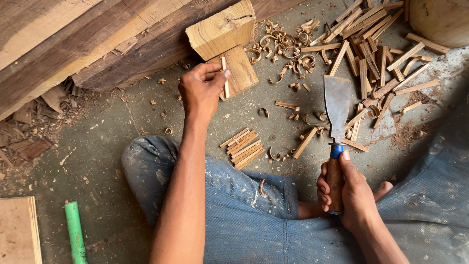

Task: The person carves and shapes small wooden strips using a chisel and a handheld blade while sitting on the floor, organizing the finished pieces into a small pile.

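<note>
Person sits cross-legged, knees spread w/ legs filling the lower half of the frame, a bare foot just showing lower right. Left arm runs straight up from bottom centre, wrist extended, left hand (202, 90) at upper centre, back of hand to camera, thumb & forefinger pinched tight around sth thin. Right forearm enters from bottom right; right hand (348, 193) sits lower right of centre, fingers wrapped in a full fist grip, thumb laid straight up along the top, knuckles to the left.
</note>
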